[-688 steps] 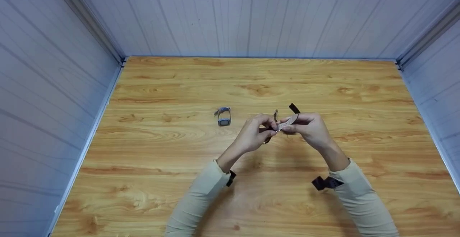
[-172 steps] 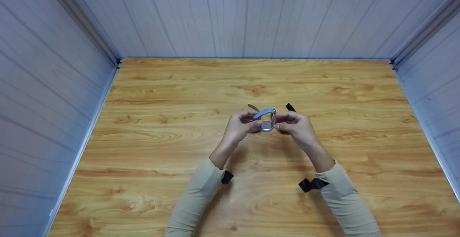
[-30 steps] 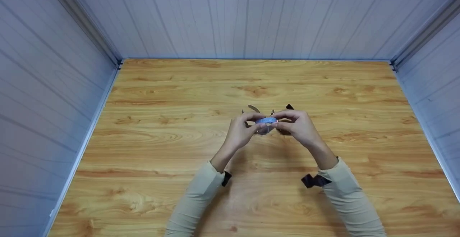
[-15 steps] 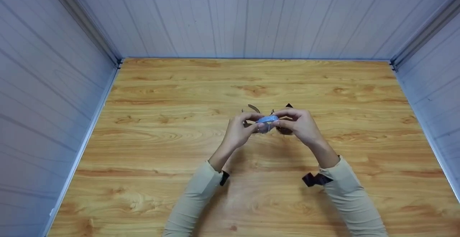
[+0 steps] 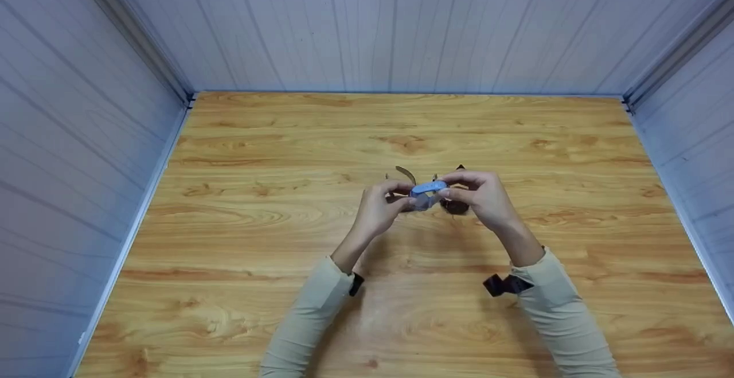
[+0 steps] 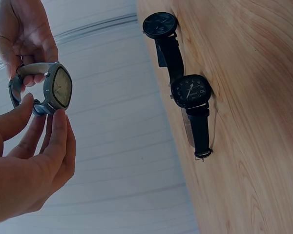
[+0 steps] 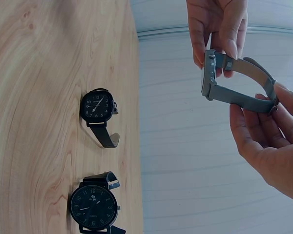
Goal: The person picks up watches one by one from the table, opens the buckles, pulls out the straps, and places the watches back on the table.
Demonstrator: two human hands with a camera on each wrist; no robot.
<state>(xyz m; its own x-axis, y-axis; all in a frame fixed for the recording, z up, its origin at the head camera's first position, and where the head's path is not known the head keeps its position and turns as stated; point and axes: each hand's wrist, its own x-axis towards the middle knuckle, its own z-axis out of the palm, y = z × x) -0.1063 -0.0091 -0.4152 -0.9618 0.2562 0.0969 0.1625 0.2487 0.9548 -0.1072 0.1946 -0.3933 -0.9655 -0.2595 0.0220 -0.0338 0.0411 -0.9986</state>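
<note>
A blue-grey wristwatch (image 5: 429,187) is held up above the table between both hands, its strap bent into a loop. My left hand (image 5: 378,209) grips it near the case; the left wrist view shows the watch's pale dial (image 6: 63,87). My right hand (image 5: 486,200) pinches the far end of the strap (image 7: 249,101) by the buckle, in the right wrist view. Two black wristwatches are on the table below: one with a squarish face (image 6: 191,91) and one with a round face (image 7: 93,206). In the head view the hands partly cover both.
The wood-grain table (image 5: 275,240) is bounded by pale panel walls (image 5: 367,28) at the back and both sides. Dark wrist mounts (image 5: 507,285) are strapped at the sleeve cuffs.
Earlier the blue-grey watch lay on the table while both hands handled a black watch. Now both hold the blue-grey one. In the last second its strap has tilted, the right hand rising slightly.
</note>
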